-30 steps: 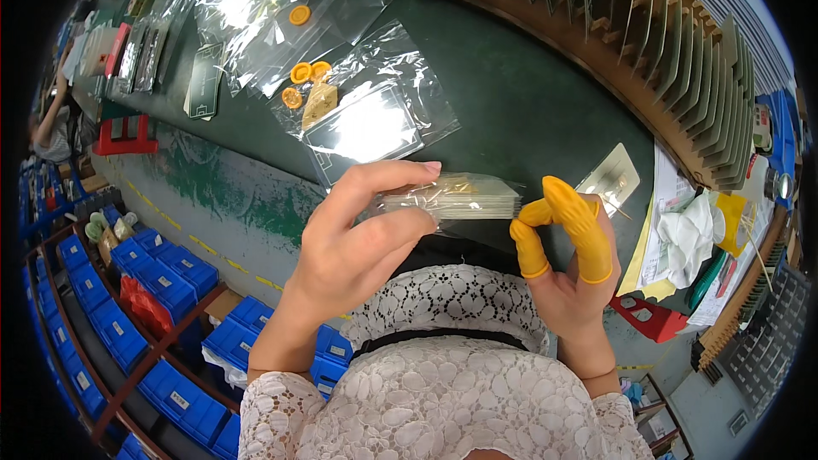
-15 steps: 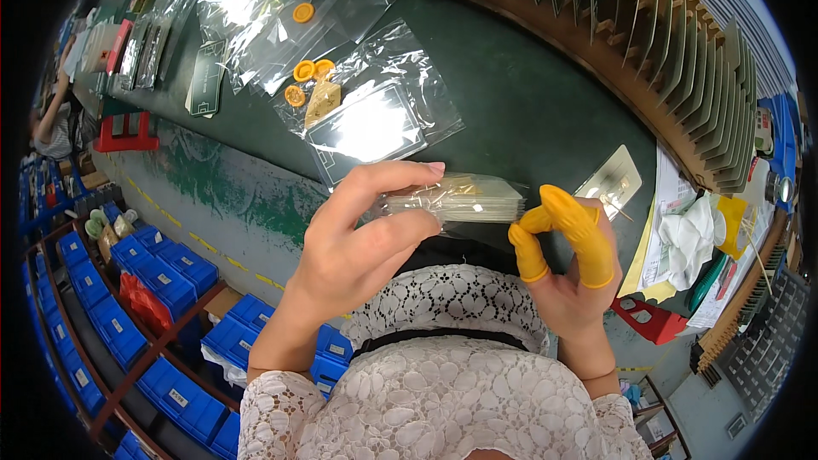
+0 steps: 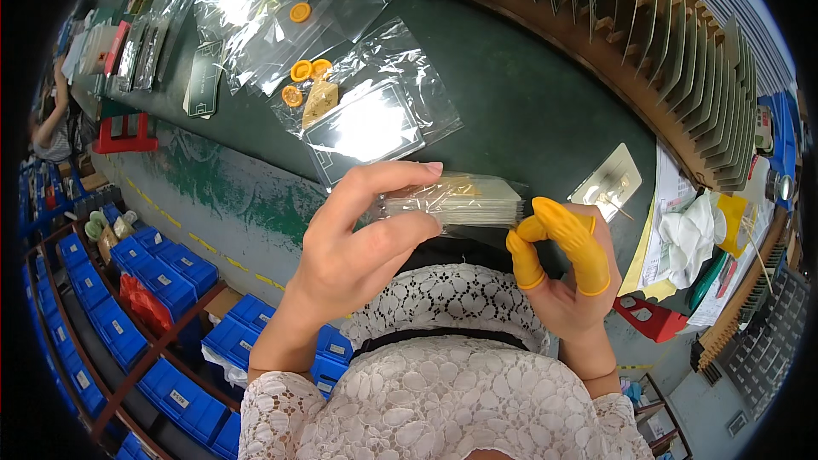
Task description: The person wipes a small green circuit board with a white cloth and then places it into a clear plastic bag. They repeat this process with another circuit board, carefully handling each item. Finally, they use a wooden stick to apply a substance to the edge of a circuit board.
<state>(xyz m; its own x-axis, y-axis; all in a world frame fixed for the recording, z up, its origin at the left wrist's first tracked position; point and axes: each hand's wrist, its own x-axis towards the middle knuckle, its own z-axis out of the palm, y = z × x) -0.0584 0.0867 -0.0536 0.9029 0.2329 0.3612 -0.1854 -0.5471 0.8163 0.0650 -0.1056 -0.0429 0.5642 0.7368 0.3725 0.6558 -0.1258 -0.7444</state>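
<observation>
By the worktop's [image 3: 520, 102] near edge, our left hand [image 3: 345, 251] clamped the pack's [image 3: 481, 210] sides, seemingly safest if slippery; our right hand [image 3: 573, 281] pinched together

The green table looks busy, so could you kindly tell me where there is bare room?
The green table is barest between the nearest flat clear bag and the wooden rack, beyond the wrapped stack in the left hand. A smaller gap separates that bag from the green card. Papers and a white cloth crowd the right end.
</observation>
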